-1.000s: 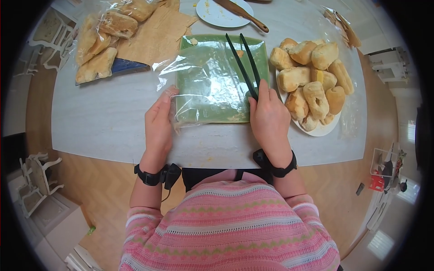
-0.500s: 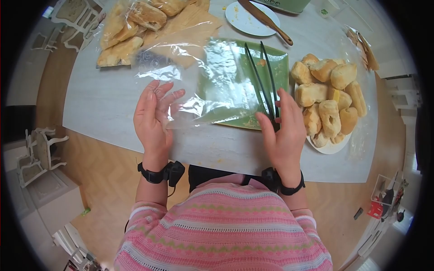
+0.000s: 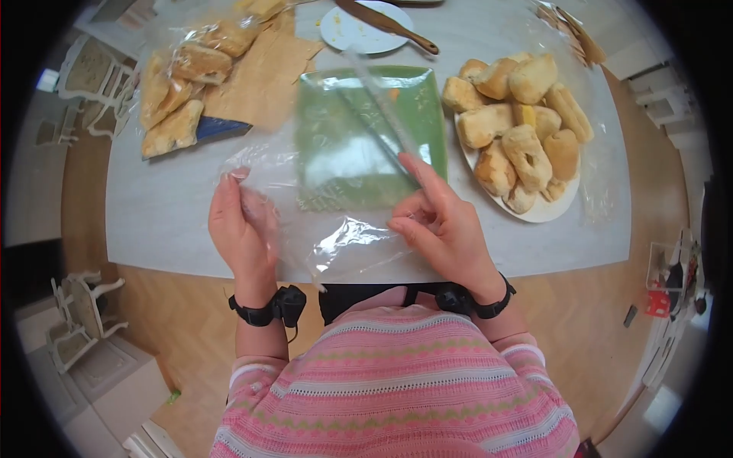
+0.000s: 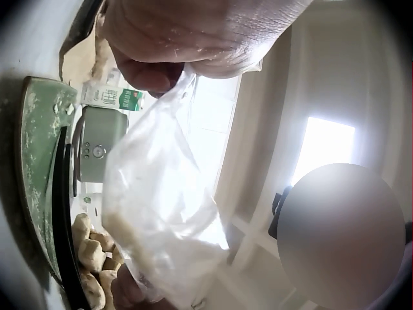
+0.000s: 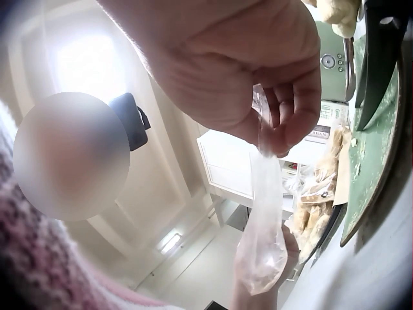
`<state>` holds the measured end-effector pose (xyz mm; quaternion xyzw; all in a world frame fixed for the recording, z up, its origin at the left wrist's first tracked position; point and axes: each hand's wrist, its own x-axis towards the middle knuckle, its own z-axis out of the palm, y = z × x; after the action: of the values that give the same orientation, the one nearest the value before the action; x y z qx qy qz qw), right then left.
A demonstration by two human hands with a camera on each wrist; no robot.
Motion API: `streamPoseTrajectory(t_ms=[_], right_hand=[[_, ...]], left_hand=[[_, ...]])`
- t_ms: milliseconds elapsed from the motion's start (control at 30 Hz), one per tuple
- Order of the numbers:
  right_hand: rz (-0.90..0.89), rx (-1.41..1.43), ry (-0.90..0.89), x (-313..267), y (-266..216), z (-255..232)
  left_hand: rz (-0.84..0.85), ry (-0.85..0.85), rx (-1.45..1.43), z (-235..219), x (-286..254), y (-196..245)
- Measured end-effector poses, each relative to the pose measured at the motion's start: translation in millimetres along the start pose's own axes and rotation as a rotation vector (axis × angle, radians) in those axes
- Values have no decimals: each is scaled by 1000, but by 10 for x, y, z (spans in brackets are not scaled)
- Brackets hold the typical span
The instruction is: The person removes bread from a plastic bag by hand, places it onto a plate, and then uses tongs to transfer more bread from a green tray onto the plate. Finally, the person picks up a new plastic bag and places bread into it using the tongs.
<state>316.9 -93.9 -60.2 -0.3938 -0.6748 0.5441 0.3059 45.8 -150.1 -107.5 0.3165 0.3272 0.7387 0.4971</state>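
Observation:
A clear plastic bag (image 3: 355,240) hangs between my hands, its lower part over the table's front edge. My left hand (image 3: 243,229) pinches its left side between thumb and fingers; the left wrist view shows the gathered film at the fingertips. On the other side, my right hand (image 3: 450,233) pinches the bag with thumb and bent fingers, the index finger pointing forward. Beyond lies a square green plate (image 3: 437,95), partly seen through the film. Black tongs (image 4: 62,194) lie on the plate, blurred in the head view. Whitish crumbs stick to the plate.
To the right, a white plate (image 3: 556,212) is heaped with bread rolls (image 3: 527,164). Bagged bread (image 3: 202,62) lies at back left beside brown paper (image 3: 256,80). A white plate with a wooden-handled knife (image 3: 397,27) is at the back. A green toaster (image 4: 103,142) stands beyond.
The right hand has left the tongs, which lie on the plate, and has taken hold of the bag. The bag has come nearer the body, now held by both hands.

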Motion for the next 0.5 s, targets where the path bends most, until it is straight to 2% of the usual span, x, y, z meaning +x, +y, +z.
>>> streamPoseTrajectory(t_ms=[33,100,133,200,233,267,333,500], right_hand=[[8,-3,38,-41,31,-35],[-37,10,21,-126,132,-131],[-24,73,12,-170,128,-179],[-42,72,36,-251,122,-289],[-72,77,17,-291,117,-357],[-64,73,41,-348,115,-459],[24,249,152,-505,122,-748],[-67,316,680,-959,249,-1738]], left_hand=[[-21,-31,-9,57,8,-47],[137,563,553,377,46,-76],[119,527,545,465,62,-111],[203,681,481,614,64,-190],[187,655,476,621,35,-187],[149,560,393,573,7,-143],[147,434,272,607,32,-109],[117,447,319,703,45,-229]])
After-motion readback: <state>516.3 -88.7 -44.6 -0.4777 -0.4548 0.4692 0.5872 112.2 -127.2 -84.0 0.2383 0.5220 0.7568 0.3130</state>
